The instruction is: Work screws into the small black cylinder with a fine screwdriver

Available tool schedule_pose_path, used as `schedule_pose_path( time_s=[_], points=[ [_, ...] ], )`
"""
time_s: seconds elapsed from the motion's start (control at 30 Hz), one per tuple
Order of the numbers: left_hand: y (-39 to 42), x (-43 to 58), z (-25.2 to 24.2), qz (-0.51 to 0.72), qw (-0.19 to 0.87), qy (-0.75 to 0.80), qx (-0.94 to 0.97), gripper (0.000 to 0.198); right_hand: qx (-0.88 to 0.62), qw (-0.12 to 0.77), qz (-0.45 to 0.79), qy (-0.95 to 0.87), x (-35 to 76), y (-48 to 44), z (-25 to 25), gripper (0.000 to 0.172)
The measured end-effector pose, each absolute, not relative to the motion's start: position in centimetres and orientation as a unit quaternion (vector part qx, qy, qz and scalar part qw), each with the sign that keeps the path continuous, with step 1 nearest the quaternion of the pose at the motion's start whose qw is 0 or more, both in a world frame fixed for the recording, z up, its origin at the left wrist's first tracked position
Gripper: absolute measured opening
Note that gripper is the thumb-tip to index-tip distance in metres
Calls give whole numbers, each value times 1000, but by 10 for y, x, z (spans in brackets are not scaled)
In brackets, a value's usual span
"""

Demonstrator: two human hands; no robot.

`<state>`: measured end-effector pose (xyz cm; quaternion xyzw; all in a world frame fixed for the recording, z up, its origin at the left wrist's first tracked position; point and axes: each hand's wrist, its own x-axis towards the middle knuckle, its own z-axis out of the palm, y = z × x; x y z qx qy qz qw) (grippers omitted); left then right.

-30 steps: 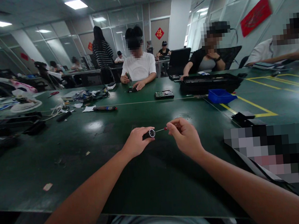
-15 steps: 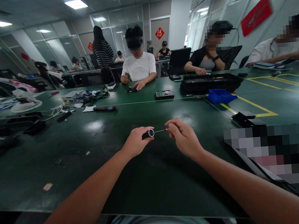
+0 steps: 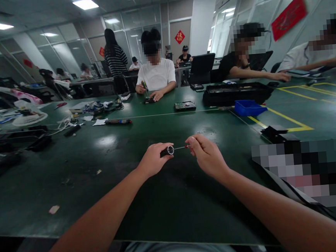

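My left hand (image 3: 152, 159) is closed around a short black cylinder (image 3: 164, 152) with a shiny silver ring at its end, which faces right and toward me. Most of the cylinder's body is hidden by the fingers. In my right hand (image 3: 207, 154) a thin screwdriver (image 3: 180, 148) is pinched near its red handle end. Its metal shaft points left, with the tip at the silver ring; whether it touches the inside cannot be told. Both hands are held over the green table (image 3: 168, 203), close together.
Beyond my hands lie a hard drive (image 3: 185, 106), a black tray (image 3: 238, 94) and a blue bin (image 3: 248, 108). A dark pen-shaped tool (image 3: 118, 122) and cables (image 3: 102, 106) are at the left. Across the table, a person in white (image 3: 156, 74) works with a screwdriver.
My hands and what they hold have barely moved. At the right, a co-worker in black has leaned and stretched an arm out to the right.
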<state>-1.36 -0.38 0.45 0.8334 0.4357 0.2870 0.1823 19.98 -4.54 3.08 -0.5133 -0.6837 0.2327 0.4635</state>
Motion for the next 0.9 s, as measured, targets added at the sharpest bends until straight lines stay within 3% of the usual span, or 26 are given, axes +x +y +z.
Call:
schedule_pose_path(
  time_s=[0.47,0.7,0.9],
  points=[
    [-6,-12,8,278,184,445,831,39,-502,507,262,-650,200,-43,25,21],
    [-6,-12,5,274,196,430,838,41,-471,569,356,-572,196,-32,15,31],
    [0,-15,9,294,162,390,857,44,-431,615,497,-435,201,-18,7,29]
  ],
)
